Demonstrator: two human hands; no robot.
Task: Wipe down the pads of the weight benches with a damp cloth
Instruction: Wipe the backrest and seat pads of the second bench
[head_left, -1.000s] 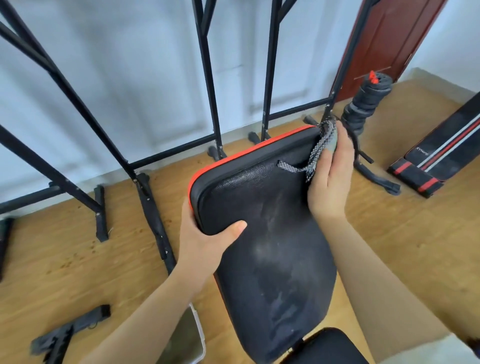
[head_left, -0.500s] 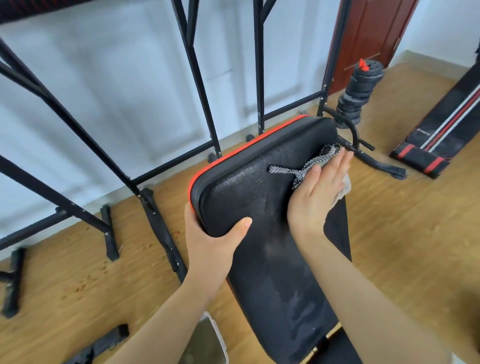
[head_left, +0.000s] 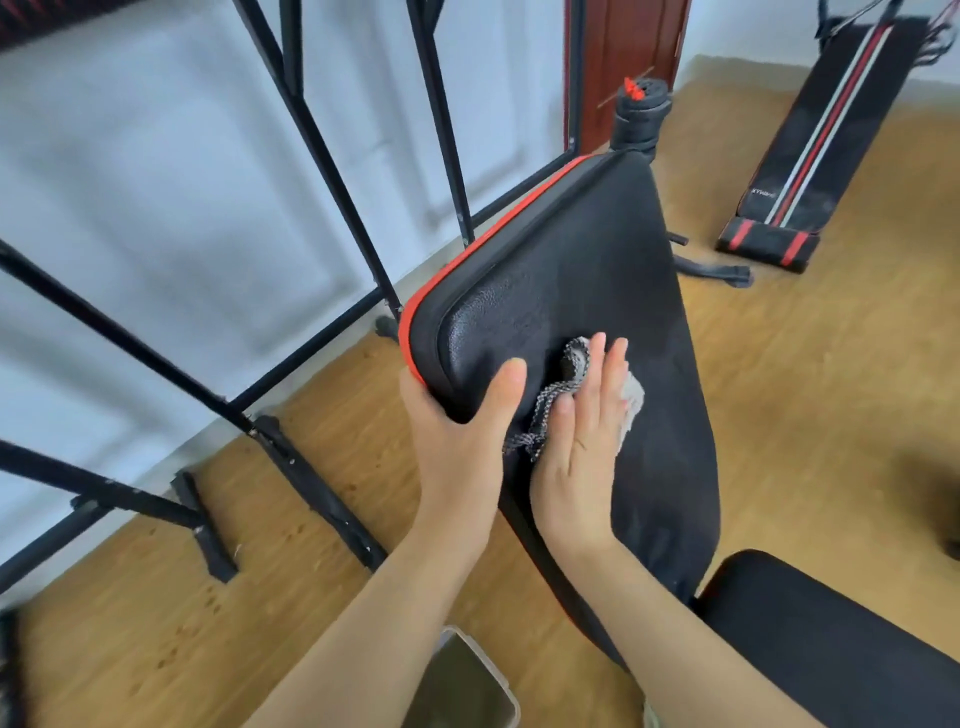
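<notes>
Left hand (head_left: 457, 431) grips pad (head_left: 571, 270) corner, mid-frame; right hand (head_left: 582, 452) flat, pressing cloth (head_left: 543, 415). Risk: bunched cloth skips patches; slipping grip lets pad swing.

Left hand (head_left: 457, 431) gripping (thumb on top), right hand (head_left: 582, 441) flat, pressing.

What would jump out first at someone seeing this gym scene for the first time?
The tilted black backrest pad with its red edge fills the centre. The left hand grips its near corner while the right hand presses a grey cloth flat against it. At upper right sits a red-and-white striped bench.
</notes>
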